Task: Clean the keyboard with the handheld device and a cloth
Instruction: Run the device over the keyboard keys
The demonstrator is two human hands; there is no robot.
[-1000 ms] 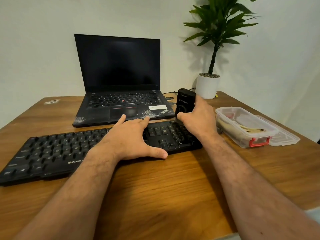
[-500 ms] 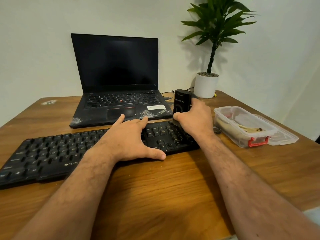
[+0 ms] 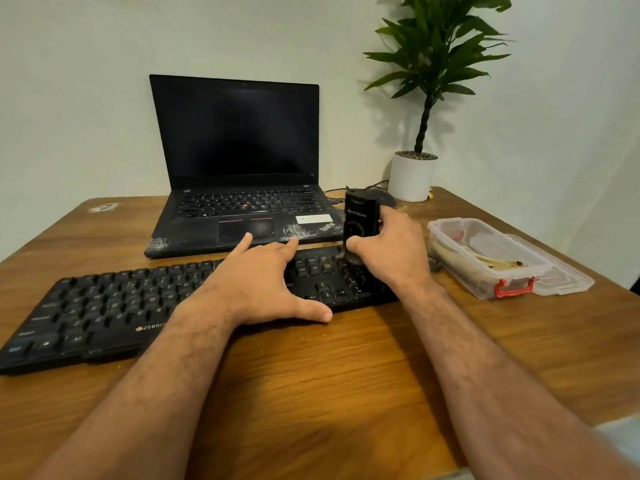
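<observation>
Wooden desk (image 3: 346, 393): keyboard (image 3: 114, 306) rigid, light, pinned by spread left hand (image 3: 256, 289); right hand (image 3: 391, 251) gripping upright device (image 3: 360, 216) mid-body.

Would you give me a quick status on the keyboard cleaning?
Left hand flat on keyboard. Right hand grips handheld device at its right end. Nothing blocking.

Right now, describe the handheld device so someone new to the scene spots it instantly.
Start at the open laptop at the back of the wooden table. By its front right corner, over the right end of the black keyboard, the right hand grips the handheld device. It is a small upright black block with white lettering.
</observation>
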